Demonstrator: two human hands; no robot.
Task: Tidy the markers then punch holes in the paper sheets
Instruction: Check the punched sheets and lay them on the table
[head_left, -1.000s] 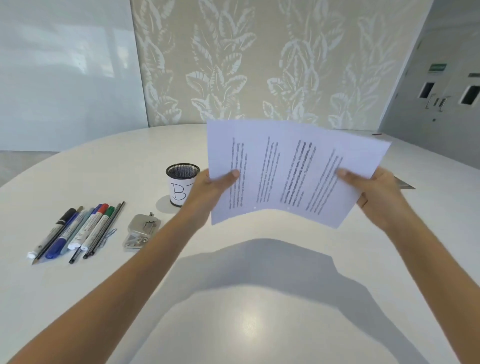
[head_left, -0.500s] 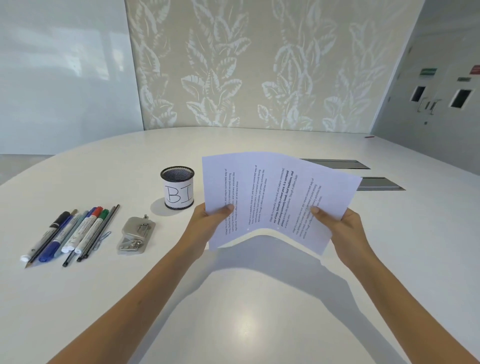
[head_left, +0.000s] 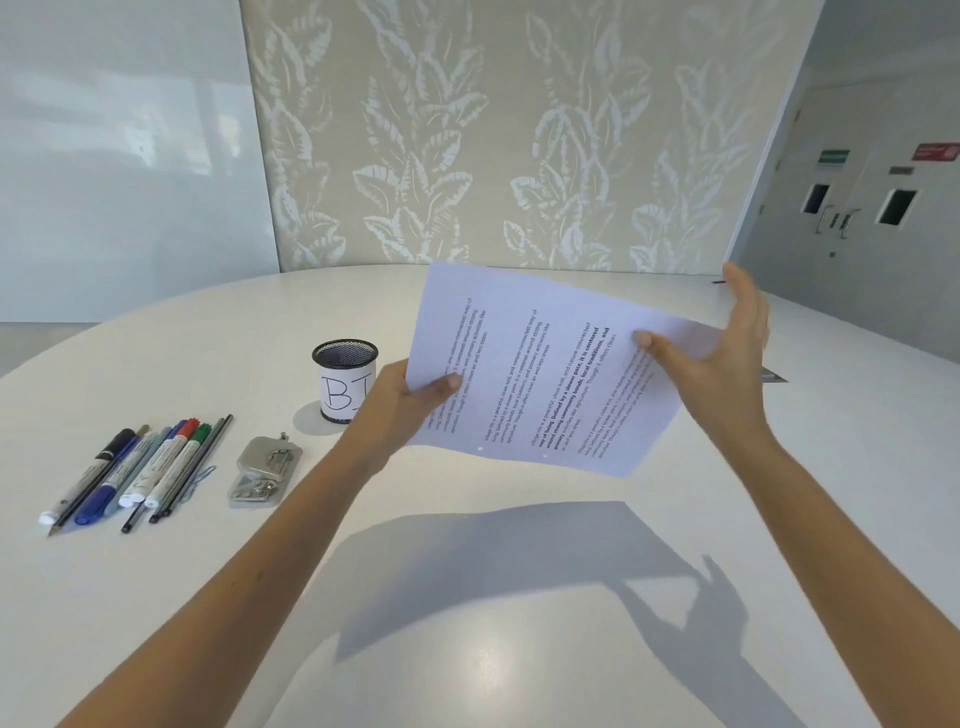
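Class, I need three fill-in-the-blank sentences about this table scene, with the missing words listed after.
1. The paper sheets are pinched by the ____ hand.
2. The mesh pen cup stands upright and holds ____ markers.
3. The markers lie on the table, to the left of the metal ____ punch.

Missing words: left; no; hole

A single head-worn wide-angle view looks forward and down across the white table (head_left: 156, 597), close above the person's forearms, facing the leaf-patterned wall (head_left: 493, 130).
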